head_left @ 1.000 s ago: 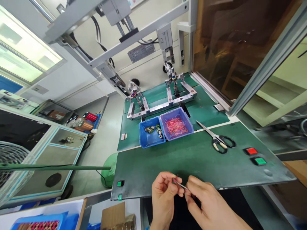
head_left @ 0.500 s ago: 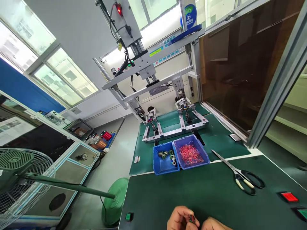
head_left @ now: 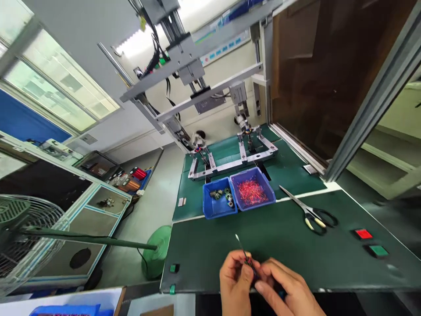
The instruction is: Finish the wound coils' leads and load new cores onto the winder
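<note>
Near the table's front edge, my left hand (head_left: 235, 276) is closed, pinching a small dark stator (head_left: 249, 262) with red bits on it between thumb and fingers. A thin dark rod (head_left: 241, 246) with a pale tip sticks up from the pinch, slanting away to the upper left. My right hand (head_left: 283, 281) is closed against the stator's right side, its thumb and fingertips drawn together. What those fingers hold is mostly hidden; a dark, bluish bit shows below them.
Beyond the hands stand a blue bin (head_left: 219, 210) with several small cores and a purple-blue bin (head_left: 255, 205) of red wire pieces. Scissors (head_left: 311, 213) lie right, near red (head_left: 363, 234) and green (head_left: 378, 250) buttons. A metal fixture frame (head_left: 233, 163) spans the back.
The view has tilted down, showing more of both hands. The hands have come together at the stator, and the thin pale-tipped rod now shows above it.
</note>
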`<move>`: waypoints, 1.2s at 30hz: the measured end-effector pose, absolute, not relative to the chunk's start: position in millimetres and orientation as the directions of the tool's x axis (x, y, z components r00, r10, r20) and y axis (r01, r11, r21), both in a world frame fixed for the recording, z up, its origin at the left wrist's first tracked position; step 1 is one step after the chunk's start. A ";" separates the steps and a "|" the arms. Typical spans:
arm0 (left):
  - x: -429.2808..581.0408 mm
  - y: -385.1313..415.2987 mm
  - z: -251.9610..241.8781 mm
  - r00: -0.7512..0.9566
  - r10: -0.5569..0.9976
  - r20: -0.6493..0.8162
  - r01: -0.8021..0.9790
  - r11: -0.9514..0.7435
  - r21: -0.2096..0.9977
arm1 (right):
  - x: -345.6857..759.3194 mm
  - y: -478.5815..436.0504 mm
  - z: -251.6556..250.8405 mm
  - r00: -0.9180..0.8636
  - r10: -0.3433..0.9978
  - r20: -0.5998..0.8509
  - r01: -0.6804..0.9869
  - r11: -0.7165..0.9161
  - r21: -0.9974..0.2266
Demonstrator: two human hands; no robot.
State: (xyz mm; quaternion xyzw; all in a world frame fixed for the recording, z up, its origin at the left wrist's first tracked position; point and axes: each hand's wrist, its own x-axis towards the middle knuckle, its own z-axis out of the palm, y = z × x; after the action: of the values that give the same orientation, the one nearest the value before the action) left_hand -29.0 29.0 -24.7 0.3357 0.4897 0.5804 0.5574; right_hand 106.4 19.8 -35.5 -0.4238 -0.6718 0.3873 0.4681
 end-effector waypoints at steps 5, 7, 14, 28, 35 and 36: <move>-34.2 26.8 -12.6 -0.133 0.980 -0.145 -0.191 0.118 0.975 | 118.8 25.4 -7.7 -0.008 0.917 0.398 0.212 0.391 -0.896; -33.3 25.1 -10.9 -0.125 0.985 -0.119 -0.152 0.100 0.983 | 119.6 28.5 -1.5 0.012 0.888 0.460 0.259 0.442 -0.859; -33.8 21.8 -17.6 -0.094 0.992 -0.085 -0.269 0.056 0.961 | 113.7 34.2 4.2 -0.071 0.873 0.483 0.267 0.483 -0.834; -28.4 25.8 -13.4 0.095 0.990 -0.101 -0.552 0.137 0.823 | 111.3 33.6 -7.3 -0.033 0.889 0.457 0.191 0.454 -0.870; -26.7 21.1 -19.5 0.161 0.985 -0.063 -0.549 0.142 0.824 | 105.9 34.3 -5.4 -0.062 0.855 0.516 0.173 0.518 -0.838; -24.7 20.8 -19.3 0.170 0.984 -0.060 -0.574 0.148 0.805 | 104.9 34.2 -6.7 -0.050 0.860 0.507 0.157 0.508 -0.847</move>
State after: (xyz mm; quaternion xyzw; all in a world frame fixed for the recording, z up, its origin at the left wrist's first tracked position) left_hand -24.7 20.8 -19.3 0.3283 0.3117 0.5640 0.6906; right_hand 104.9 34.2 -6.7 -0.3882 -0.6554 0.3086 0.5697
